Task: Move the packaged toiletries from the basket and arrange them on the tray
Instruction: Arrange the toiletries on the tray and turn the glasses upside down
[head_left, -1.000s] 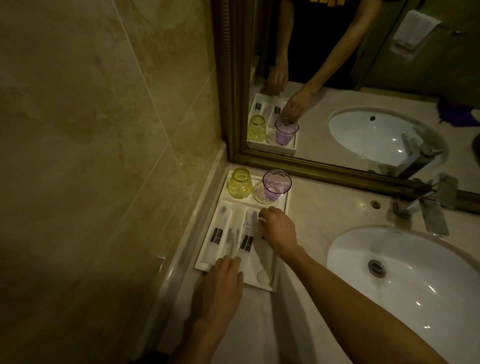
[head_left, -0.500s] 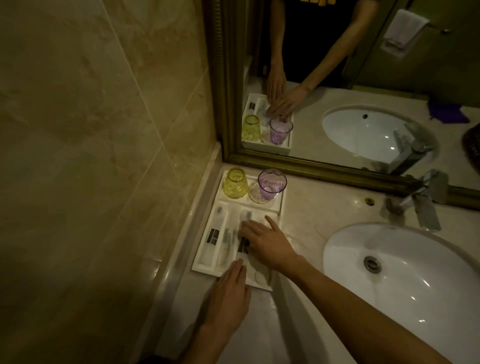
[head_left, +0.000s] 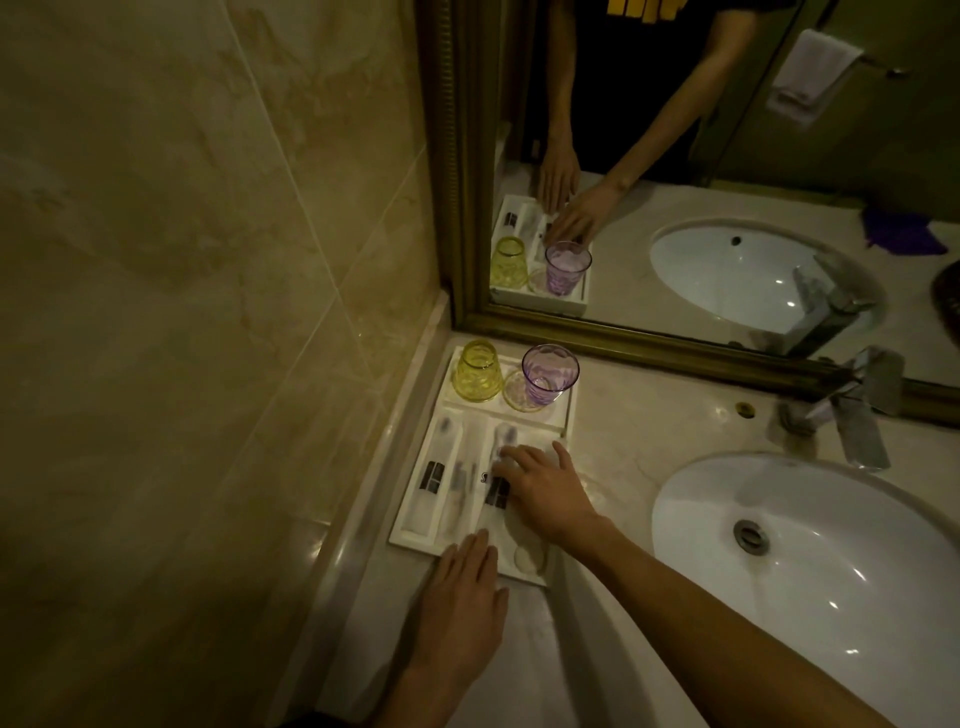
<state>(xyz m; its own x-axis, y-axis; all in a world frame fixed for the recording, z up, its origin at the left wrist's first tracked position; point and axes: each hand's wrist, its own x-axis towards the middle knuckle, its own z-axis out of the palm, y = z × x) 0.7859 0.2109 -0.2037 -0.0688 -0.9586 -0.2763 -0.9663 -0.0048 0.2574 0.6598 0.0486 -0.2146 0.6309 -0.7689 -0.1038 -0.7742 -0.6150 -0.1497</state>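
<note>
**Both hands flat at the toiletry tray**

My right hand (head_left: 540, 488) lies open, fingers spread, palm down on the packaged toiletries in the right part of the white tray (head_left: 415, 540). It covers a clear sachet with a dark label (head_left: 497, 492); nothing is pinched or gripped. My left hand (head_left: 462, 597) is open too, flat on the worktop (head_left: 623, 415), fingertips touching the tray's near edge.

Left slots of the tray: a long white packet with a black label (head_left: 431, 483), and beside it a clear wrapped item (head_left: 458, 483), too blurred to name. A small round white piece (head_left: 527, 558) sits in the near right corner of the tray.

Far compartment: a yellow glass (head_left: 477, 370) upside down, a purple glass (head_left: 549, 374) upright on a coaster, just beside each other.

Tray sits in the corner, against the tiled wall and close to the gold-framed mirror (head_left: 467, 208). Sink (head_left: 810, 561) and tap (head_left: 852, 410) to the right. Basket: only a dark edge at the far right, cannot tell.
</note>
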